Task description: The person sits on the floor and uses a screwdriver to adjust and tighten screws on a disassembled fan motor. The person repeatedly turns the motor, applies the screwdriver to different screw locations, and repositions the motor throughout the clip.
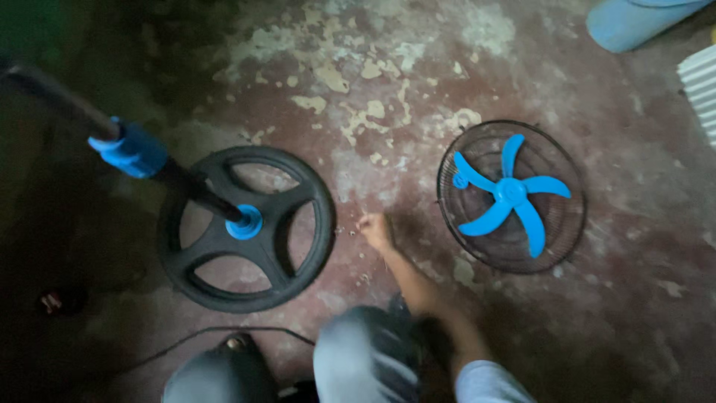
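Small loose parts (350, 233) on the floor (388, 149) are being pinched at by the right hand (377, 230), though its closure cannot be told; the left hand is unseen. Knocked, they could scatter. The stand base (246, 227) lies at nine o'clock, the fan guard (511, 195) at three

This looks like a rough repair spot or home workroom, though the dim view leaves that uncertain. The worn red cement floor (388, 97) has paint flaking off in pale patches, and a pedestal fan lies in parts on it: round black base (246, 227), wire grille (512, 195), blue blade (512, 192).
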